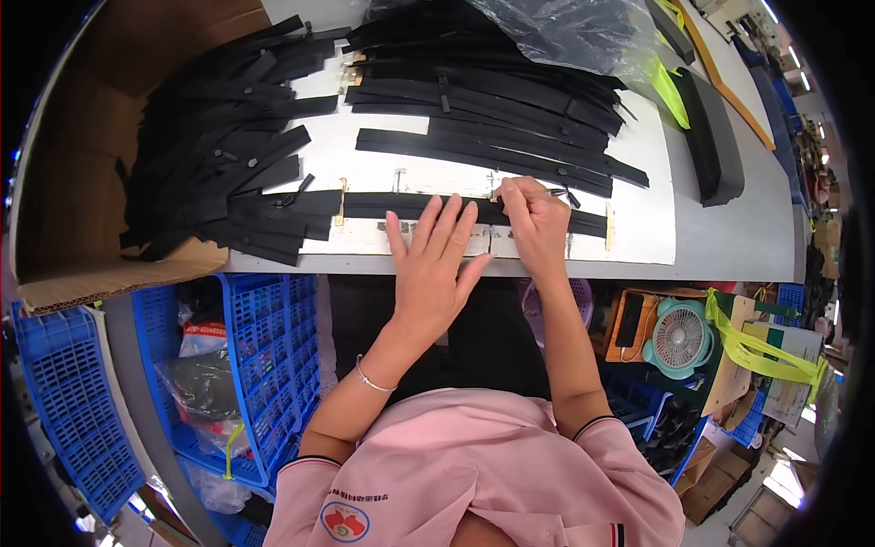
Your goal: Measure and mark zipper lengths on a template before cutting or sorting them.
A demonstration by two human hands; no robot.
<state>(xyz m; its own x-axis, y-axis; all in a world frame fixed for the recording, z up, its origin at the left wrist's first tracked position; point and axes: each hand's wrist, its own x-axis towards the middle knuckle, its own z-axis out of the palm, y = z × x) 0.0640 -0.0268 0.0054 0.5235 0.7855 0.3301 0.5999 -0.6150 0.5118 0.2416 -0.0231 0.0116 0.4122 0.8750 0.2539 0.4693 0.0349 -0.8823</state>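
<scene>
Hands working a long black zipper strip lying crosswise near the front edge of the white desk.

The left hand is pressing flat and unclenched on the strip; the right hand, just right of it, is pinching a small metal piece at the strip's upper edge. The strip's long axis is running left to right under both hands. Behind it more black strips are lying piled; left of it a cardboard box is standing; below, blue plastic crates.

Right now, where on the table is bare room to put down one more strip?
Bare grey table lies right of the white sheet, below the thick black bar. The far and left side is crowded with black strips; both hands cover the near edge.
</scene>
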